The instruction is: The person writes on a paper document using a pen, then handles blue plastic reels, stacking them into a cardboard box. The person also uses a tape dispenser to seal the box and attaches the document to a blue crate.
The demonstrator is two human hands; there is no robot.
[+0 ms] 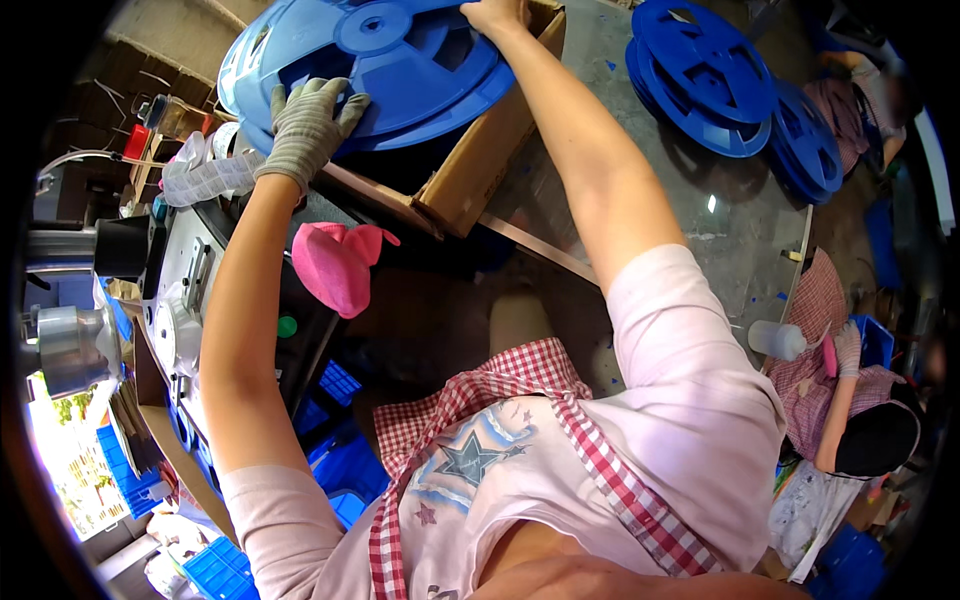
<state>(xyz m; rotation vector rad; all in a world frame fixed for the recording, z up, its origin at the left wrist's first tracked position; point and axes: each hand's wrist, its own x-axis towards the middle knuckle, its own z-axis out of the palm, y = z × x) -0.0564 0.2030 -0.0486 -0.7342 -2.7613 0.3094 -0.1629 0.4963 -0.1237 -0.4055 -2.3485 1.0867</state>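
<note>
A stack of large blue plastic reels (420, 85), with round hubs and cut-out windows, is over an open cardboard box (490, 160). My left hand (310, 125), in a grey knit glove, grips the stack's near left rim with its fingers laid over the edge. At the far right rim my right hand (497, 14) is closed on the reels; the picture's upper edge cuts off some of its fingers. The reels hide most of the box's inside.
More blue reels (700, 75) lie stacked on the grey table (690, 200) to the right. A machine (175, 290) stands at my left, near a pink cloth (335, 265). A white bottle (777, 340) is by the table's right edge. Other people (840, 390) are at the right.
</note>
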